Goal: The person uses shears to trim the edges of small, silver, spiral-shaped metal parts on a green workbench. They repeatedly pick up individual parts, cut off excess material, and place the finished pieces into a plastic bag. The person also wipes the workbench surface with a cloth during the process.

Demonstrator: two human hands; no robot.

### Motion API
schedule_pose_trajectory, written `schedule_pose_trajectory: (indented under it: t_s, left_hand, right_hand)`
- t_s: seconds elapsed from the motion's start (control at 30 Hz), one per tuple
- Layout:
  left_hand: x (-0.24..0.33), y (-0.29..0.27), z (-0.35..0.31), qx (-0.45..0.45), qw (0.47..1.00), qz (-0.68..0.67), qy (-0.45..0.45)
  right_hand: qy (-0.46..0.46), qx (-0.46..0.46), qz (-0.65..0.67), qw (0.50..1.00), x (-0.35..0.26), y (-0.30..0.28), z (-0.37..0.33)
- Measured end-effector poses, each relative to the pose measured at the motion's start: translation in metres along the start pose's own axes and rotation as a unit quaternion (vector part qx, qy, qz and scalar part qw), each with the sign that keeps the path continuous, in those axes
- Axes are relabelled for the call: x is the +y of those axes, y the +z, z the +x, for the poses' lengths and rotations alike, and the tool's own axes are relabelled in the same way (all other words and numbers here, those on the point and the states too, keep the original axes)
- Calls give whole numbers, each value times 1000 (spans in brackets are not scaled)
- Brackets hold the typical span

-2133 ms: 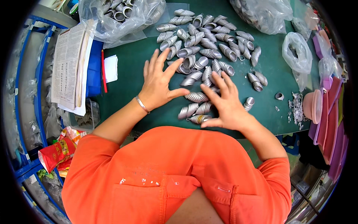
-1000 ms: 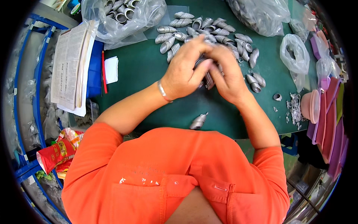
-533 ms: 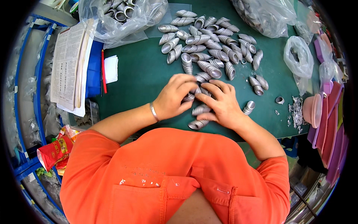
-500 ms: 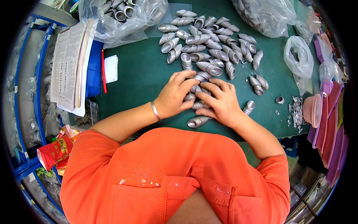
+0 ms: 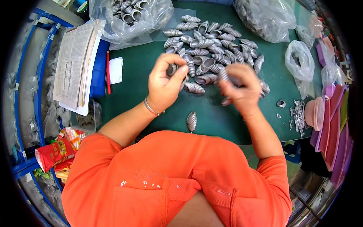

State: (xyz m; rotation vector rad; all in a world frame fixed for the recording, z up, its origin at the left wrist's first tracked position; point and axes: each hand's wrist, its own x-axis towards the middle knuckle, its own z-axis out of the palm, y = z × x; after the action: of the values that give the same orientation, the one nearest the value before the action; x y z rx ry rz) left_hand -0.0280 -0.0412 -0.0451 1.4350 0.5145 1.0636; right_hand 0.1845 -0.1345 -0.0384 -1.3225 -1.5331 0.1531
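Note:
Over the table's middle, my left hand (image 5: 165, 80) is raised with its fingers curled round grey ridged metal tube pieces, one dark end (image 5: 172, 69) showing between thumb and forefinger. Smeared by motion, my right hand (image 5: 245, 89) grips another spiral-ridged metal tube (image 5: 223, 74) at its fingertips; more metal lies in its shadow, hard to make out. A heap of the same slant-cut tubes (image 5: 214, 49) spreads just beyond both hands. One tube (image 5: 191, 121) lies alone near the table's front edge, close to my body.
Clear plastic bags of tubes stand at the back left (image 5: 130, 28) and back right (image 5: 264, 20). A newspaper stack (image 5: 73, 64) and red pencil (image 5: 108, 72) lie left. To the right are a crumpled bag (image 5: 299, 64), metal shavings (image 5: 298, 115) and a pink tub (image 5: 314, 113).
Both hands have lifted off the near tubes and moved apart, each taking tubes along. The tubes that lay beneath them have been picked up or shifted, leaving one near the front edge.

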Motion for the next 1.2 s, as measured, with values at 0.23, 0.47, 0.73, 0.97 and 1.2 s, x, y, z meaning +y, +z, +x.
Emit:
schedule_pose_trajectory:
  t_s: [0.23,0.47,0.73,0.97,1.2]
  left_hand:
    - [-7,5,14,-216,887,362,187]
    - [5,-11,-37,-362,780,495,127]
    - [-23,4,-4,-181,871,440,121]
    - [-18,-2,3,-149,899,385,142]
    - [-14,3,-9,-121,929,333,109]
  right_hand:
    - [6,-100,-112,989,9,27,2]
    - [-34,-302,-172,937,-11,3,-37]
    - [-1,-265,-216,940,-3,14,-12]
    - [72,-206,-241,946,33,28,44]
    - [7,-320,-283,904,35,36,79]
